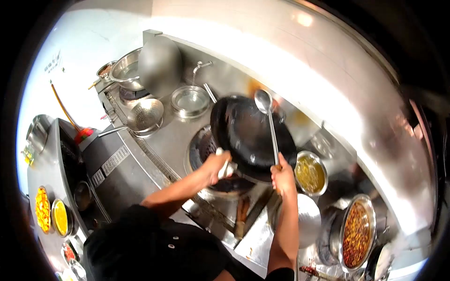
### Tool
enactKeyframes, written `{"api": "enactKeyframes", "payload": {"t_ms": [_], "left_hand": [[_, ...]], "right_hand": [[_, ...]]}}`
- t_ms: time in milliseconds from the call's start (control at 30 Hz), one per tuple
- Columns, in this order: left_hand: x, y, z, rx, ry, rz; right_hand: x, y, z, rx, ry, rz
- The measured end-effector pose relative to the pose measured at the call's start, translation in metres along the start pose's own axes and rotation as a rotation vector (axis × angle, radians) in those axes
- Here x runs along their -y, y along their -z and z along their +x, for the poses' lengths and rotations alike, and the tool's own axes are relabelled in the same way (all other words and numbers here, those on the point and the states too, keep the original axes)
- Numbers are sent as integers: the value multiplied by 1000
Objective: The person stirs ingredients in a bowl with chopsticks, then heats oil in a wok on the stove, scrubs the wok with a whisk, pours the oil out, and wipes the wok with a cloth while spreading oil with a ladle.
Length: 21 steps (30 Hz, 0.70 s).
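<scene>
A black wok [239, 133] is tilted up above the burner [199, 150], its inner surface facing me. My left hand [216, 167] is closed around a white cloth [228, 169] at the wok's near edge; the grip itself is partly hidden. My right hand [284, 179] is wrapped round the wooden end of a long metal ladle [272, 126]. The ladle's bowl is raised near the wok's far rim; whether it touches the wok I cannot tell. Close to my right hand stands a metal bowl of yellow oil [309, 174].
At the right is a large bowl of reddish-brown dried pieces [358, 234]. A perforated strainer [145, 114] rests left of the burner, near a water-filled basin [190, 100] under a tap [201, 65]. Bowls of yellow food [60, 218] stand on the left counter.
</scene>
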<state>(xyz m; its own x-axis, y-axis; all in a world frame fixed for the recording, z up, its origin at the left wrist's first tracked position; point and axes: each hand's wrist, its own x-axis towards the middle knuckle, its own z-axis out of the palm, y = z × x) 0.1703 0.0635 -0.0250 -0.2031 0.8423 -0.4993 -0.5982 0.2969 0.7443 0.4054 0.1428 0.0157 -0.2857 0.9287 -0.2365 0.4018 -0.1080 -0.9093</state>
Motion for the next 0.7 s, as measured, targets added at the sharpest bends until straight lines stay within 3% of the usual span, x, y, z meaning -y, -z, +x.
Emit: {"api": "enactKeyframes", "payload": {"t_ms": [33,100,167,233,333,367,400,467,500,533,567,600,633,667,700], "left_hand": [[20,43,23,47,7,-80],[12,106,19,155,131,72],[-17,132,14,-21,434,370],[-3,179,45,137,457,433],[24,221,86,494,406,41],[14,220,91,384,440,42],[46,239,126,533,334,170],[18,236,122,425,316,953],[3,253,110,485,151,870],[-10,275,91,543,-11,780],[-11,306,84,610,-28,751],[-13,338,77,677,-43,718],[-4,381,82,755,84,746],[35,434,95,677,298,632],[1,458,54,390,352,300]], "right_hand": [[17,-29,-3,-7,19,-11],[55,-88,-6,-12,18,10],[77,-153,14,8,-17,202],[88,-223,52,98,-45,331],[107,-318,126,193,-57,247],[116,-350,150,178,-83,137],[121,-383,175,165,-104,37],[100,-443,232,19,-116,-277],[53,-471,283,-74,-47,-559],[68,-489,280,-29,-156,-566],[82,-507,277,18,-264,-578],[69,-505,287,269,-513,81],[41,-491,308,497,-723,762],[26,-484,319,702,-878,1463],[51,-485,287,506,-868,1456]]}}
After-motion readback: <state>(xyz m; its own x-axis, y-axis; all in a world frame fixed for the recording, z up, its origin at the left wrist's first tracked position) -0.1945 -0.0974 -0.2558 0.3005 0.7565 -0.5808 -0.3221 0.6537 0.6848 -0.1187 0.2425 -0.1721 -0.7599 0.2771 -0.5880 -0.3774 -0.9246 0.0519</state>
